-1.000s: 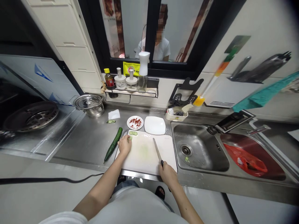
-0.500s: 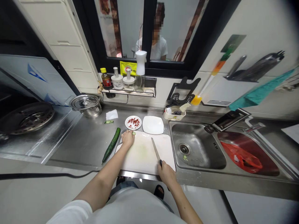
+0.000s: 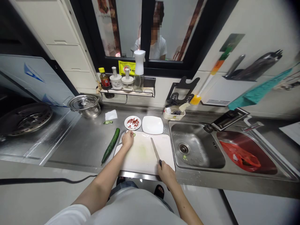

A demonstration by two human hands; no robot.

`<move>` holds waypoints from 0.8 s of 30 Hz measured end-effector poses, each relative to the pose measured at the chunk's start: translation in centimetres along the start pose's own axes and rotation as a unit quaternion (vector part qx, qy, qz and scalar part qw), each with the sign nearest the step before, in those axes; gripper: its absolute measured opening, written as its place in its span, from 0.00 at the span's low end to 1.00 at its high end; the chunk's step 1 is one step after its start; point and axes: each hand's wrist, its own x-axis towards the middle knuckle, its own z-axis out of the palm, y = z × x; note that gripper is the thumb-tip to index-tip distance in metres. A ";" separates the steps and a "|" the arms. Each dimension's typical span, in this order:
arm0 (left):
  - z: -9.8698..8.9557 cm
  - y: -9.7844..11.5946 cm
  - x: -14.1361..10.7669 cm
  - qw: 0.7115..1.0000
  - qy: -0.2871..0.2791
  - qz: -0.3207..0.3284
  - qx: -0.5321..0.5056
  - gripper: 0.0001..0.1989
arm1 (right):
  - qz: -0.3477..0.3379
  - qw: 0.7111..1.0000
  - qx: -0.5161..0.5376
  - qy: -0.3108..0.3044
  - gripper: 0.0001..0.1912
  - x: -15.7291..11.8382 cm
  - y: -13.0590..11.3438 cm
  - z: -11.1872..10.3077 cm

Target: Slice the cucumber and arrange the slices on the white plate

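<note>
My left hand (image 3: 127, 139) is closed at the upper left of the white cutting board (image 3: 150, 162), with a small pale-green cucumber piece (image 3: 134, 135) at its fingertips. My right hand (image 3: 166, 172) grips the dark handle of a knife (image 3: 155, 150); the blade lies low over the board and points away from me. A whole dark-green cucumber (image 3: 111, 146) rests on the steel counter left of the board. Just beyond the board sit a small white plate of chopped red pieces (image 3: 132, 122) and a white square plate (image 3: 152, 125).
To the right is a steel sink (image 3: 199, 156) with green scraps near its drain; a red plastic bag (image 3: 243, 159) lies in the second basin. A lidded steel pot (image 3: 85, 106) stands back left. Seasoning jars (image 3: 116, 82) line the rack under the window.
My left hand has curled its fingers more tightly by the cucumber piece. The knife and my right hand keep almost the same place on the board; the view has shifted slightly.
</note>
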 end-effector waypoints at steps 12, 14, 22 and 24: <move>1.9 0.4 -3.7 0.987 -0.072 -0.030 -0.139 0.08 | -0.004 1.000 0.012 0.004 0.18 0.1 0.2 0.3; 2.2 0.5 -4.3 0.989 -0.080 -0.022 -0.125 0.08 | -0.005 1.000 0.012 0.004 0.18 0.2 0.3 0.4; 2.8 0.2 -4.7 0.995 -0.063 0.019 -0.073 0.09 | -0.023 0.999 0.001 0.035 0.18 0.4 1.2 0.8; 2.9 0.1 -4.6 0.994 -0.063 0.003 -0.084 0.09 | -0.025 0.998 0.001 0.050 0.19 0.2 1.3 0.8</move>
